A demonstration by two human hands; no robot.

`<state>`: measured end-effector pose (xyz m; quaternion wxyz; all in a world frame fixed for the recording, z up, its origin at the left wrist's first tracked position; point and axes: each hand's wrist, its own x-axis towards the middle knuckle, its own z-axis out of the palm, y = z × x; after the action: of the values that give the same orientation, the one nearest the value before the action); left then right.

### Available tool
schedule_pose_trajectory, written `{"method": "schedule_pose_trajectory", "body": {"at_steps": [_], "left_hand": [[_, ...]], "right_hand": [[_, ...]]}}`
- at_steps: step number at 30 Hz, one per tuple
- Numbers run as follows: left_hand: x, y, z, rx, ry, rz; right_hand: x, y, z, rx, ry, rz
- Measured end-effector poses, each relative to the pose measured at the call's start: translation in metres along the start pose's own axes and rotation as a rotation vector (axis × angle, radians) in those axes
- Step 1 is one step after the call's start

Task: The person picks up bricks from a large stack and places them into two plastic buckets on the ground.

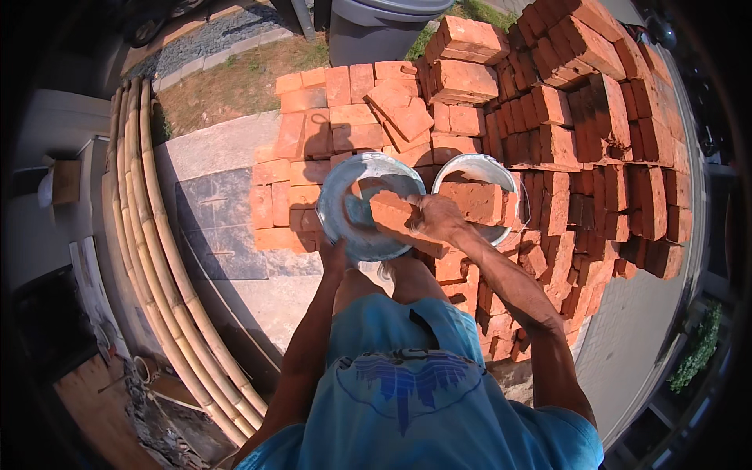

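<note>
A red brick is gripped in my right hand, tilted over the right side of the left grey bucket. My left hand is at that bucket's near left rim and appears closed on it, its fingers partly in shadow. Inside the left bucket the grey bottom shows, along with a bit of red brick at the far side. Close beside it on the right stands a second, smaller bucket with bricks in it. Both buckets stand among the bricks in front of my legs.
Tall stacks of red bricks rise on the right, with looser bricks below them. A low layer of bricks lies beyond the buckets. Long bamboo poles run along the left. A grey bin stands at the back.
</note>
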<state>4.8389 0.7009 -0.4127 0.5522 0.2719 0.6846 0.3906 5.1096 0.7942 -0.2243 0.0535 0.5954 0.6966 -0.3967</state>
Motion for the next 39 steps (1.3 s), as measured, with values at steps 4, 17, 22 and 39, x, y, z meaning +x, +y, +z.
{"method": "schedule_pose_trajectory", "body": {"at_steps": [4, 17, 22, 39], "left_hand": [[-0.007, -0.014, -0.007, 0.113, 0.083, 0.054], [-0.006, -0.033, -0.018, -0.069, -0.004, -0.019], [-0.006, -0.013, -0.005, 0.025, -0.019, -0.155], [-0.006, 0.016, -0.015, 0.083, -0.039, -0.281]], "right_hand": [[0.082, -0.030, 0.053, -0.225, -0.180, 0.033], [0.128, -0.005, 0.114, -0.621, 0.196, -0.200], [0.032, 0.006, 0.009, -0.195, 0.458, -0.330], [-0.317, 0.361, -0.232, -0.650, 1.013, 0.803]]}}
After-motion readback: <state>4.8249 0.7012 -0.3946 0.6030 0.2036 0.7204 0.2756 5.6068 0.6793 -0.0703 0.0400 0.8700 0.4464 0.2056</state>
